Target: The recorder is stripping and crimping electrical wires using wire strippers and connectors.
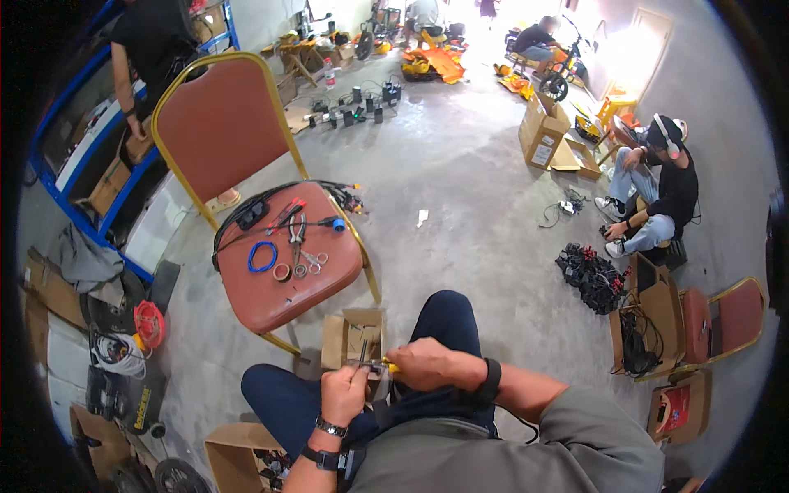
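Above my lap the two hands meet. My right hand (427, 364) is closed around a small tool with a yellow handle (389, 366); its metal part points left, and its exact kind is too small to tell. Between the fingers of my left hand (342, 394) is a thin dark piece, like a cable end (364, 350), standing up against the tool. Just beyond them, on the floor, sits an open cardboard box (335, 341) with small scraps inside. A red padded chair (283, 300) ahead left carries pliers (297, 236), scissors (314, 261), a blue wire loop (262, 256) and a tape roll (282, 272).
Black cables (329, 187) hang over the chair seat's edge. Another cardboard box (226, 460) stands by my left leg. At right a person (657, 189) sits low beside a dark cable pile (590, 275). Blue shelving (99, 226) lines the left.
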Tool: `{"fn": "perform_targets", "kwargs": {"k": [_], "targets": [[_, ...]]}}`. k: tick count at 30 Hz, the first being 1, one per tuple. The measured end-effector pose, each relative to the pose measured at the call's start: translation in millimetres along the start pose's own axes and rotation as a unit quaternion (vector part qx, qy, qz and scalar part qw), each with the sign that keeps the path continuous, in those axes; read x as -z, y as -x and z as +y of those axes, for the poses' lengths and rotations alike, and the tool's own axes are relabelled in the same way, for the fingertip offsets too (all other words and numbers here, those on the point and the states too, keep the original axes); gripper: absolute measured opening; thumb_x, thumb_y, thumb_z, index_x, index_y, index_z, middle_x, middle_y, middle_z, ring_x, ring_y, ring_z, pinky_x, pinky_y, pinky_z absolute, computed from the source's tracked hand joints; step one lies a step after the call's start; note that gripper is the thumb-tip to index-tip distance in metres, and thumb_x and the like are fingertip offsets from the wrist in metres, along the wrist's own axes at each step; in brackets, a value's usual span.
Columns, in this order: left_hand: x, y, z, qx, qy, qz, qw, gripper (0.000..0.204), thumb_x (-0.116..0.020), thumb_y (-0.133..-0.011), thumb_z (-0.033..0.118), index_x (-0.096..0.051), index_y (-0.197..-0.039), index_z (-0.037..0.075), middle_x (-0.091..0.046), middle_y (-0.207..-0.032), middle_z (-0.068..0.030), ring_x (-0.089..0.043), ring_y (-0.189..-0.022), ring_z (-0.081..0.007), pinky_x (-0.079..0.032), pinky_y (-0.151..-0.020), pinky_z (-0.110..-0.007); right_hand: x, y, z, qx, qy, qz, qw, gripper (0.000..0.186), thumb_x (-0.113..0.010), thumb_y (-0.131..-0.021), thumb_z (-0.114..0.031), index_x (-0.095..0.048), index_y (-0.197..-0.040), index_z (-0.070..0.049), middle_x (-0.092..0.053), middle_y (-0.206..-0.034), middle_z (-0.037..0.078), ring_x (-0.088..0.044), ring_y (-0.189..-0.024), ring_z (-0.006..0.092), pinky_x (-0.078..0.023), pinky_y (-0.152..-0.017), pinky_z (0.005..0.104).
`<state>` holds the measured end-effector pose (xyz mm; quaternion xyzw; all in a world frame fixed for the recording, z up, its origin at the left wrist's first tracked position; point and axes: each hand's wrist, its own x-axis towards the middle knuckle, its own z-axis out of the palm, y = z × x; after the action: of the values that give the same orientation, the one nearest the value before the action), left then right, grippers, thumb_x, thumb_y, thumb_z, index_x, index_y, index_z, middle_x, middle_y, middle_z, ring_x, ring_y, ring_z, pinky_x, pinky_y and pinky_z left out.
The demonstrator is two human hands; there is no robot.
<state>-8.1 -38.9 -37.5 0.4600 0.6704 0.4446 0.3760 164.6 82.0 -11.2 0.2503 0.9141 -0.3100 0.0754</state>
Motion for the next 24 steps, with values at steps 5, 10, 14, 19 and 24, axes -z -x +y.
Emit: {"fn": "perform_targets", "kwargs": {"k": [5, 10, 14, 19, 24], "targets": [[-7, -7, 3, -0.153, -0.266, 0.096, 0.947, 0.026, -0.068, -0.085, 0.015, -0.056, -0.065, 0.003, -0.059, -0.062, -0.0199, -0.060, -0.059, -0.0407, -0.046, -0.052, -0.047, 20, -11, -7, -0.024, 0.089, -0.061, 0.994, 0.033, -0.058, -0.090, -0.035, -0.063, -0.090, -0.002, -0.069, -0.080, 0.021, -0.068, -0.078, 0.0412, -0.054, -0.069, 0.0486], [-13, -15, -12, -0.163, -0.354, 0.101, 0.915, 0.024, -0.066, -0.084, 0.019, -0.059, -0.065, 0.007, -0.062, -0.060, -0.0165, -0.063, -0.056, -0.0377, -0.049, -0.052, -0.048, 25, -17, -14, -0.058, 0.087, -0.095, 0.990, 0.031, -0.061, -0.087, -0.031, -0.073, -0.090, -0.003, -0.072, -0.090, 0.019, -0.070, -0.089, 0.0361, -0.055, -0.077, 0.0453], [-17, -20, -13, -0.155, -0.378, 0.083, 0.909, 0.024, -0.065, -0.085, 0.020, -0.060, -0.065, 0.007, -0.063, -0.061, -0.0164, -0.063, -0.056, -0.0371, -0.049, -0.052, -0.047, 16, -23, 0, -0.065, 0.075, -0.113, 0.989, 0.031, -0.060, -0.087, -0.032, -0.073, -0.091, -0.004, -0.072, -0.092, 0.019, -0.069, -0.091, 0.0365, -0.054, -0.079, 0.0451], [-21, -20, -23, -0.156, -0.403, 0.051, 0.901, 0.023, -0.063, -0.086, 0.020, -0.062, -0.067, 0.006, -0.064, -0.062, -0.0171, -0.065, -0.059, -0.0368, -0.050, -0.054, -0.048, 2, -29, 20, -0.044, 0.043, -0.137, 0.989, 0.033, -0.059, -0.087, -0.033, -0.073, -0.086, -0.003, -0.071, -0.090, 0.020, -0.068, -0.088, 0.0388, -0.055, -0.075, 0.0455], [-15, -19, -16, -0.054, -0.240, 0.029, 0.969, 0.024, -0.063, -0.089, 0.022, -0.067, -0.076, 0.003, -0.065, -0.062, -0.0152, -0.065, -0.056, -0.0293, -0.050, -0.053, -0.043, -10, -20, 25, -0.057, 0.017, -0.078, 0.995, 0.030, -0.060, -0.088, -0.032, -0.069, -0.095, -0.005, -0.070, -0.085, 0.019, -0.068, -0.085, 0.0393, -0.054, -0.072, 0.0472]]}}
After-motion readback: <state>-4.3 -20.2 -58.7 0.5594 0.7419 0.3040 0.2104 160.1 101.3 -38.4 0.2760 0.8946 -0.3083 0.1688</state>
